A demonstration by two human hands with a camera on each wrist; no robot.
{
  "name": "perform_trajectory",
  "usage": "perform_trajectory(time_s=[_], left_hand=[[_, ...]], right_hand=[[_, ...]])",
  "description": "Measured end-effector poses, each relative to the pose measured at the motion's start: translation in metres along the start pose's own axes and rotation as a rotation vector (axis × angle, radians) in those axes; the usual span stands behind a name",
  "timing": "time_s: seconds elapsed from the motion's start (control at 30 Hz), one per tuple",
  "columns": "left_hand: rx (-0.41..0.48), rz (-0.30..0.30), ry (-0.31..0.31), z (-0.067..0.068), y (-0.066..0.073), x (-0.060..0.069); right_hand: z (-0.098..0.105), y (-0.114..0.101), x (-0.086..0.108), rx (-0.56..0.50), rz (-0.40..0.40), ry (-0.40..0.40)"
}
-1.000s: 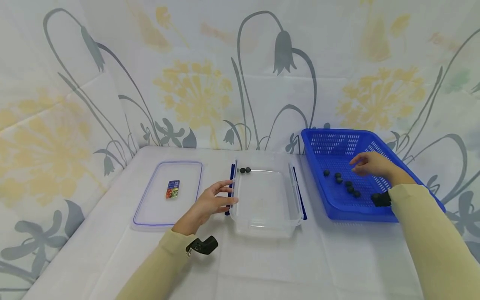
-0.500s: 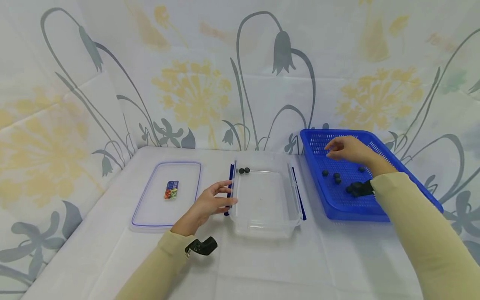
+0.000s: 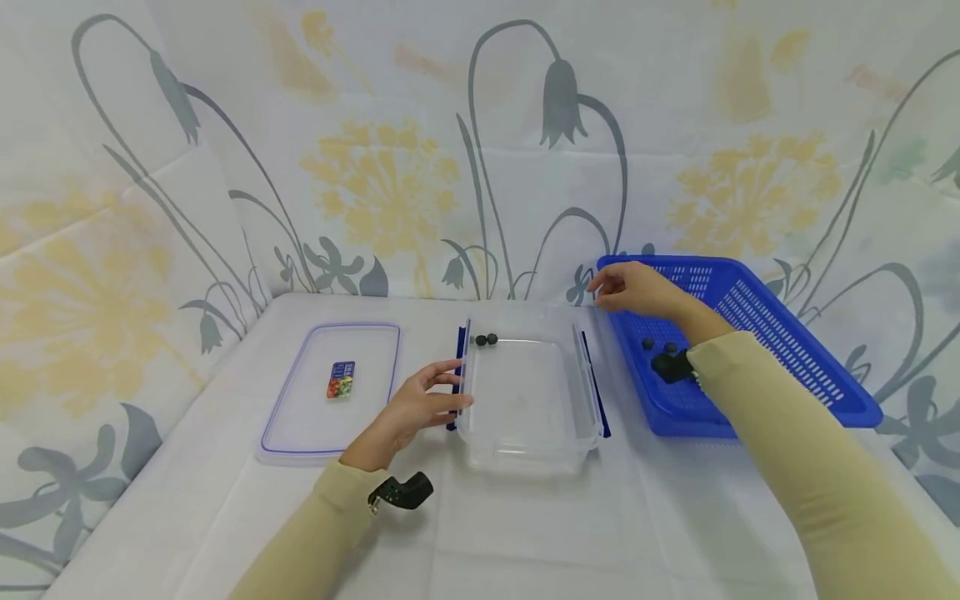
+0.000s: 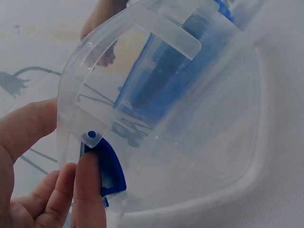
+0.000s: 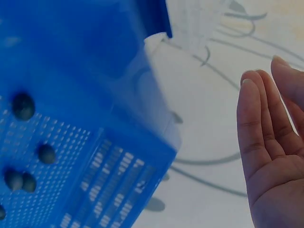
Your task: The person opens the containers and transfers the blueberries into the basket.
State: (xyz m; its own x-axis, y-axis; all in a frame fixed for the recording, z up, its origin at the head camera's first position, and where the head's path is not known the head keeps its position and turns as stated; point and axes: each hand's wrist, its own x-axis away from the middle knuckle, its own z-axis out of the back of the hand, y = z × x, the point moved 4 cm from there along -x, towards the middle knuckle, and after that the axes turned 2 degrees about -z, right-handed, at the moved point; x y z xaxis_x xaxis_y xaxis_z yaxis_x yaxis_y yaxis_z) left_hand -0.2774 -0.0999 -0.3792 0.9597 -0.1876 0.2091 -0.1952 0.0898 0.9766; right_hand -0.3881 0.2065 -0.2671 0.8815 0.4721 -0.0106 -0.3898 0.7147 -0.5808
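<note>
My left hand (image 3: 423, 406) grips the left side of a clear plastic food container (image 3: 532, 446). In the left wrist view, its fingers are around one of the container's blue side latches (image 4: 111, 166). Two small dark balls (image 3: 492, 339) sit inside near the container's back left corner. Over the back left rim of a blue basket (image 3: 847, 408) hovers my right hand (image 3: 637, 290), fingertips pointing left and drawn close to the thumb. No ball shows between them, but one could be hidden. Several dark balls (image 5: 46, 154) lie on the basket's floor.
Left of the container, a clear lid (image 3: 300, 417) with a blue-purple seal lies flat, a colourful label (image 3: 341, 380) on it. White cloth (image 3: 510, 533) covers the table, and a flower-patterned curtain (image 3: 420, 100) hangs behind. The basket stands a little apart on the container's right.
My right hand has moved left across the basket, from over its middle to its back left rim. My left hand has stayed on the container.
</note>
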Motion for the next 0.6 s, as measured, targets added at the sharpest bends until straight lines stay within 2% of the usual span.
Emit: perform_trajectory(time_s=[0.23, 0.6], left_hand=[[0.001, -0.003, -0.002, 0.001, 0.000, 0.002], [0.002, 0.005, -0.014, 0.000, 0.001, 0.000]], right_hand=[[-0.018, -0.018, -0.020, -0.031, 0.049, -0.035], [-0.059, -0.047, -0.044, -0.090, 0.048, -0.102]])
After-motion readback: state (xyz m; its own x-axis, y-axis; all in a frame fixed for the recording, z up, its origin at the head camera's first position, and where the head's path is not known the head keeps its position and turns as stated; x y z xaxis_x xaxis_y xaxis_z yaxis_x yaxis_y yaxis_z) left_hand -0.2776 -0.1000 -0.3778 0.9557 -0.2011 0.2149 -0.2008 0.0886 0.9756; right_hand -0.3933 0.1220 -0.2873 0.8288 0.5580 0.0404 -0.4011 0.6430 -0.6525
